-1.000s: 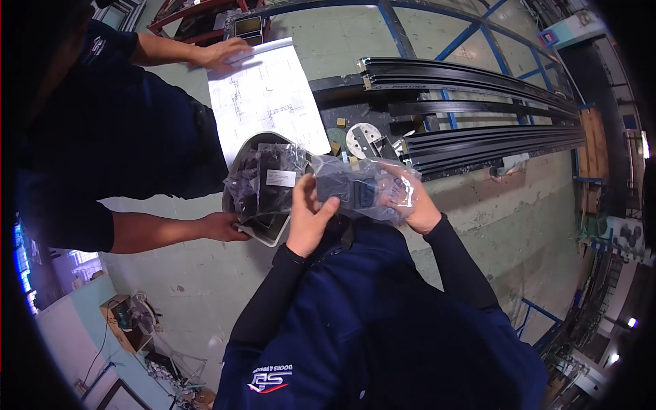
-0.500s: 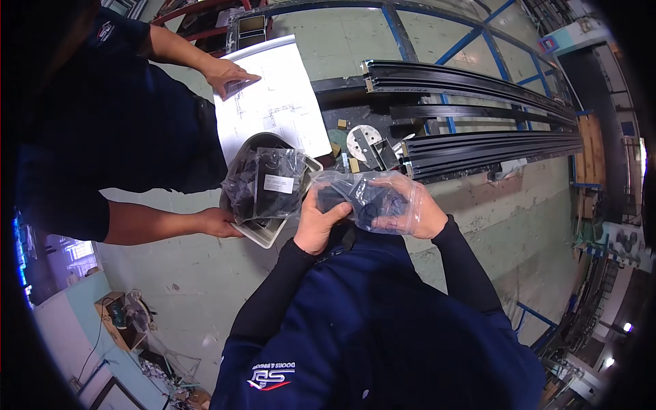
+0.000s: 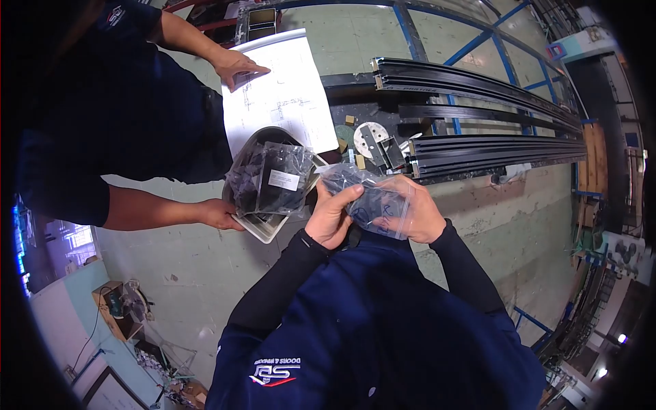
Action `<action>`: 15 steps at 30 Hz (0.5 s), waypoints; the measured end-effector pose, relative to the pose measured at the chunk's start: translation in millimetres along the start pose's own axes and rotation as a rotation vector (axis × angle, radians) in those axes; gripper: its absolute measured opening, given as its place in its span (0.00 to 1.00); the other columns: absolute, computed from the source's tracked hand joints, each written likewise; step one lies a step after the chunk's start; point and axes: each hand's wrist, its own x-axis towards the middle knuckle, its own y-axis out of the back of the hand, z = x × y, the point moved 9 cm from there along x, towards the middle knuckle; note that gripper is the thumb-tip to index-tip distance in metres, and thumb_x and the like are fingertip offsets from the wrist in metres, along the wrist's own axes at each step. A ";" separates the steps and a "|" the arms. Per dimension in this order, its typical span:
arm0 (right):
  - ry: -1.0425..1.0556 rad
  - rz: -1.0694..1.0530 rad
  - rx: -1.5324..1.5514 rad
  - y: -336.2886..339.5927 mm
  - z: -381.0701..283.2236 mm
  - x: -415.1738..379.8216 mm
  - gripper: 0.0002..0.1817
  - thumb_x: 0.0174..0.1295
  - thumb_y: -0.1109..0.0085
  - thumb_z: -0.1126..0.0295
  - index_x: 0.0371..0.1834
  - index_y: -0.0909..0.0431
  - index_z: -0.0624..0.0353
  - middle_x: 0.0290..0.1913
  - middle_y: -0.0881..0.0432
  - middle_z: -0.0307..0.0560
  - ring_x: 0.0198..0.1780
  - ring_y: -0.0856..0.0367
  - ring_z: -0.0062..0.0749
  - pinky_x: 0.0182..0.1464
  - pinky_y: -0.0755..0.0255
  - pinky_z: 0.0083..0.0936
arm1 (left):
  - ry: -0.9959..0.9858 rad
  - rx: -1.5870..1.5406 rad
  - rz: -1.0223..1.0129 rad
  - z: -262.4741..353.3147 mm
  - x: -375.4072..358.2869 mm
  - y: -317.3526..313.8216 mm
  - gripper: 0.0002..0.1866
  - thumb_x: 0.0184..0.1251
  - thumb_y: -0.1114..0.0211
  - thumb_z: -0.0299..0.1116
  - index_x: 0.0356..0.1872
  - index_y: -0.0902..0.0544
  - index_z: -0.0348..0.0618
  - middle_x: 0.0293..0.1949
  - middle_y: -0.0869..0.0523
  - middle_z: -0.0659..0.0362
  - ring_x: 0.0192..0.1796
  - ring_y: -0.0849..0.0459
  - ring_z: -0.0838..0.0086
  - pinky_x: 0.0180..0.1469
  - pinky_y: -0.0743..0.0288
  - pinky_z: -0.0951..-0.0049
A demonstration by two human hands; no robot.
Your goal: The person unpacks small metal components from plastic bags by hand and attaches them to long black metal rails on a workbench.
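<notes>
A clear zip plastic bag [image 3: 372, 205] with dark contents and handwritten marks is held in front of my chest. My left hand [image 3: 333, 213] grips its left end, thumb pressed on top. Around the right end, by the zip edge, my right hand [image 3: 422, 213] is closed, partly seen through the film. Just left of my left hand is a grey bin [image 3: 268, 231], filled with bagged dark parts; the top plastic bag [image 3: 272, 158] bears a white label [image 3: 283, 180]. A co-worker's hand [image 3: 220, 214] holds the bin's near side.
The co-worker's other hand [image 3: 239, 67] points at a printed drawing sheet [image 3: 270, 102]. Long black profiles [image 3: 492, 154] lie on a blue metal frame [image 3: 471, 46] to the right. A white disc [image 3: 371, 139] and small blocks sit on the dark bench.
The bag has tilted, its right end now lower, and its dark contents show more across the middle. My left hand has shifted slightly right. The co-worker still points at the sheet.
</notes>
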 end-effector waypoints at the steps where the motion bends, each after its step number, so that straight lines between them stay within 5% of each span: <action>1: -0.022 -0.015 0.032 -0.9 3.8 -1.0 0.32 0.50 0.19 0.67 0.60 0.19 0.61 0.50 0.17 0.50 0.49 0.15 0.43 0.54 0.21 0.35 | 0.057 -0.062 -0.025 -5.1 4.1 0.4 0.38 0.67 0.28 0.21 0.71 0.41 0.52 0.63 0.24 0.56 0.66 0.21 0.67 0.66 0.22 0.61; 4: 0.211 0.199 -0.172 6.7 2.9 -9.4 0.28 0.54 0.24 0.70 0.60 0.19 0.62 0.49 0.18 0.51 0.49 0.15 0.47 0.53 0.21 0.36 | 0.003 -0.042 -0.005 -15.3 14.7 5.7 0.40 0.67 0.27 0.22 0.71 0.44 0.53 0.62 0.23 0.55 0.63 0.19 0.67 0.61 0.17 0.59; 7: 0.007 0.407 -0.304 3.7 18.2 -12.6 0.23 0.57 0.27 0.71 0.57 0.16 0.61 0.52 0.17 0.53 0.50 0.15 0.50 0.53 0.21 0.38 | 0.134 -0.102 0.058 -27.8 17.7 -5.9 0.42 0.66 0.26 0.23 0.71 0.47 0.54 0.60 0.22 0.53 0.58 0.15 0.66 0.52 0.12 0.56; 11: 0.120 0.652 -0.566 11.2 13.5 -22.4 0.17 0.57 0.26 0.70 0.51 0.12 0.57 0.61 0.21 0.57 0.57 0.18 0.57 0.57 0.22 0.45 | 0.082 -0.075 0.148 -43.7 38.6 0.3 0.24 0.71 0.29 0.27 0.63 0.30 0.48 0.53 0.14 0.57 0.52 0.11 0.67 0.48 0.09 0.59; 12: 0.156 0.715 -0.523 15.5 13.0 -28.7 0.16 0.57 0.25 0.69 0.49 0.12 0.58 0.61 0.20 0.56 0.61 0.21 0.57 0.62 0.28 0.49 | 0.038 -0.029 0.224 -44.0 43.2 3.3 0.32 0.70 0.29 0.27 0.69 0.37 0.47 0.51 0.14 0.55 0.51 0.11 0.66 0.46 0.09 0.56; 15: 0.169 0.895 -0.552 43.4 14.8 -53.9 0.14 0.60 0.27 0.70 0.49 0.13 0.62 0.57 0.18 0.56 0.57 0.18 0.53 0.57 0.24 0.42 | -0.032 -0.026 0.493 -46.0 58.8 23.5 0.47 0.66 0.26 0.28 0.72 0.55 0.50 0.50 0.16 0.51 0.49 0.10 0.62 0.41 0.10 0.53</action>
